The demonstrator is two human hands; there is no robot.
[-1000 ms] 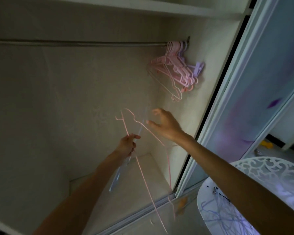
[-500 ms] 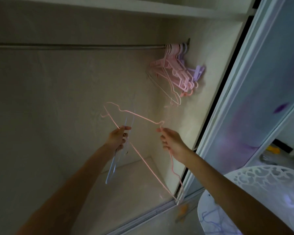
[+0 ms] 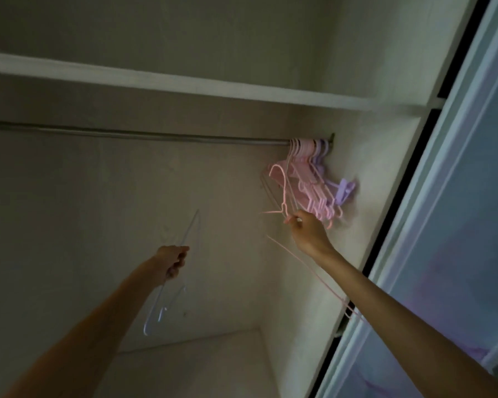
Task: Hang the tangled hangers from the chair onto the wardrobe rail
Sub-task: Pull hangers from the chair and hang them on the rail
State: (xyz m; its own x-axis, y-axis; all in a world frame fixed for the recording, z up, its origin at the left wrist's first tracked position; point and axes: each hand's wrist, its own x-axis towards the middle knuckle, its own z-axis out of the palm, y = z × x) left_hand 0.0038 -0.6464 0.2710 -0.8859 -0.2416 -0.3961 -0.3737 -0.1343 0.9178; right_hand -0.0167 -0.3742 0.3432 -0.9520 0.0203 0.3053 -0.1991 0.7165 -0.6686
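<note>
My right hand (image 3: 306,232) pinches a thin pink wire hanger (image 3: 283,191) at its neck, hook pointing up, just below the wardrobe rail (image 3: 156,136). The hanger's long side trails down past my forearm. Several pink and purple hangers (image 3: 314,179) hang bunched at the rail's right end, next to the raised hook. My left hand (image 3: 174,261) grips a pale blue wire hanger (image 3: 167,285) lower and to the left, with its hook hanging down. The chair is out of view.
A white shelf (image 3: 184,84) runs above the rail. The wardrobe side wall (image 3: 365,179) is right of the hung hangers. A sliding door (image 3: 454,225) stands at the right. The wardrobe floor (image 3: 196,366) lies below.
My right hand took the pink hanger out of my left hand's bundle and raised it up right toward the rail. The left hand stayed low with the blue hanger. The camera tilted upward.
</note>
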